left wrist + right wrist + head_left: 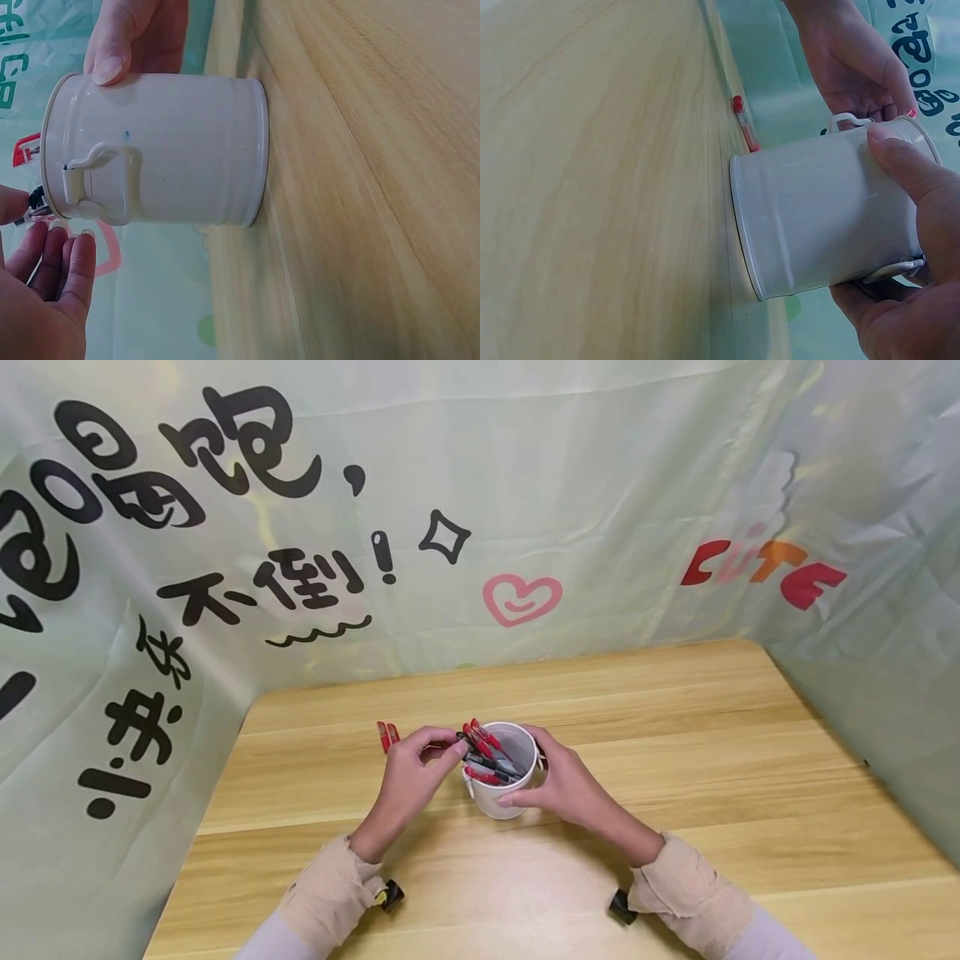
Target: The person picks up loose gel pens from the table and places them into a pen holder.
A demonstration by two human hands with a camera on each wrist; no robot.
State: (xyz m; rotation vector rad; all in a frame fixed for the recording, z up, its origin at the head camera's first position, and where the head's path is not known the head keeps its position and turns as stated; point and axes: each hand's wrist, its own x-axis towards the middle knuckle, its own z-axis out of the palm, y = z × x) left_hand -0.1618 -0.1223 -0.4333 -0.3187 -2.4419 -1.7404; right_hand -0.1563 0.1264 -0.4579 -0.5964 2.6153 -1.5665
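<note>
A white metal bucket (489, 803) with small side handles stands upright on the table, holding several red and black pens (491, 766) that lean toward its left rim. My right hand (572, 783) grips the bucket from the right, thumb on the near wall and fingers round the far side. At the left rim, my left hand (415, 770) pinches the end of a black pen (36, 198) between thumb and forefinger. Its other fingers extend under the rim in the left wrist view. The pen's lower part is hidden among the others.
Two red pens (387, 737) lie side by side on the wooden table (675, 735), left of the bucket and behind my left hand. A printed cloth (600, 527) hangs behind the table's back edge and along both sides.
</note>
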